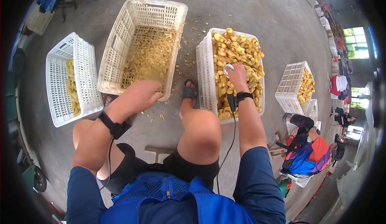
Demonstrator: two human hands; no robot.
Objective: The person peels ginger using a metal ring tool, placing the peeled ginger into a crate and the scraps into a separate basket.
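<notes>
My left hand (145,93) is over the near edge of a large white plastic crate (114,49), smeared by motion. Its fingers are too blurred to show whether they hold anything. Pale shavings (149,53) cover much of that crate's floor. At the right, my right hand (238,77) is closed around a shiny ring-shaped metal tool (228,68), low over a heap of knobby yellow ginger roots (237,51). These fill a second white crate (205,75) to its rim. The fingertips of this hand are partly hidden behind its back.
Left stands a white crate (56,83) with some yellow roots (71,87). Another crate (287,79) of ginger is on the right. A person in a red and blue top (313,153) sits near it. Shavings litter the concrete floor. Cables run from both my wrists.
</notes>
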